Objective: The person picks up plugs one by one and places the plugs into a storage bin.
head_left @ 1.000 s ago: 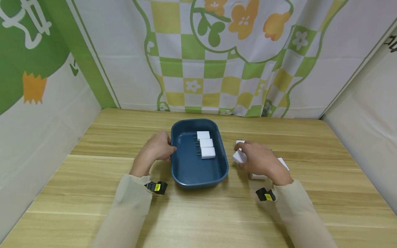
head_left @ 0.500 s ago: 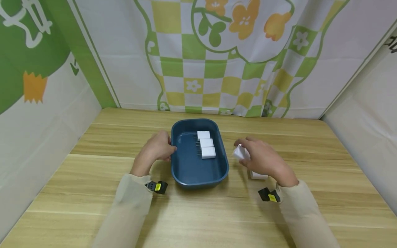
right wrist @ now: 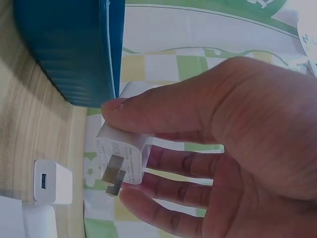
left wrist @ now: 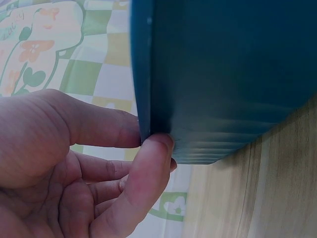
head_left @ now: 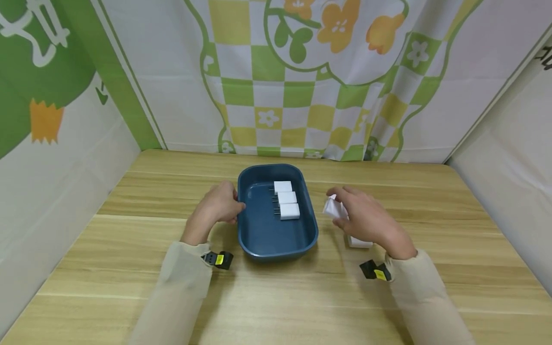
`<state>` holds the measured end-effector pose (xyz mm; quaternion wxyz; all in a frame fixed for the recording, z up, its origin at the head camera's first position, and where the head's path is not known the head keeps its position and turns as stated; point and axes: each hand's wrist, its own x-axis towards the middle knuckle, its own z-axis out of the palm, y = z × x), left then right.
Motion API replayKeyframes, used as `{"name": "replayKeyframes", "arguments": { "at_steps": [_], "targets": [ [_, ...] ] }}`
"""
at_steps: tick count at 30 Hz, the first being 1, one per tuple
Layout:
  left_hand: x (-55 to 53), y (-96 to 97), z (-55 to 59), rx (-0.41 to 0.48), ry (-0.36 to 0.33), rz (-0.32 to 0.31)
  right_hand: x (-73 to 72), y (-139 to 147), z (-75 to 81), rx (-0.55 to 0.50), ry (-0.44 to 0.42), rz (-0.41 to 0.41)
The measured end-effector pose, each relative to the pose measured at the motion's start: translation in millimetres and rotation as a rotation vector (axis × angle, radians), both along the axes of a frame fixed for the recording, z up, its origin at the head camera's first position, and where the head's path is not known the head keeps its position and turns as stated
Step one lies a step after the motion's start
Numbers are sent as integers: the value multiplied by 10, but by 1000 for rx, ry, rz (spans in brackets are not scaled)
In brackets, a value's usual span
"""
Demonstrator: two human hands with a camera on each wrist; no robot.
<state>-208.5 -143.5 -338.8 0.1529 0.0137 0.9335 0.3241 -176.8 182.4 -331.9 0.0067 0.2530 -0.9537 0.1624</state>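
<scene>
My left hand [head_left: 221, 203] pinches the left rim of a dark blue plastic bin [head_left: 258, 239], thumb on one side and fingertip on the other in the left wrist view. Three white charger plugs [head_left: 290, 211] lie in a row along the bin's right side, prongs pointing left. Right of the bin, my right hand [head_left: 366, 215] holds another white charger plug [head_left: 334, 208] between thumb and fingers. The right wrist view shows its two flat metal prongs [right wrist: 115, 174] and the printed face around them.
More white chargers sit on the wooden table [head_left: 276, 306] below the right hand: one charger [head_left: 360, 243] shows in the head view, partly covered, and one with a USB port [right wrist: 53, 181] in the right wrist view. A patterned curtain [head_left: 276, 96] hangs behind the table.
My right hand has lifted the charger off the group and tilted it, shifting slightly away from me. The left hand and bin stay put.
</scene>
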Motion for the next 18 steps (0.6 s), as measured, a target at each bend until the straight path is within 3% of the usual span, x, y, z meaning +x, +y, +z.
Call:
{"name": "replayKeyframes", "arguments": {
  "at_steps": [18],
  "targets": [
    [-7, 0, -11, 1, 1, 5, -36, -69, 92, 47, 52, 12]
  ]
}}
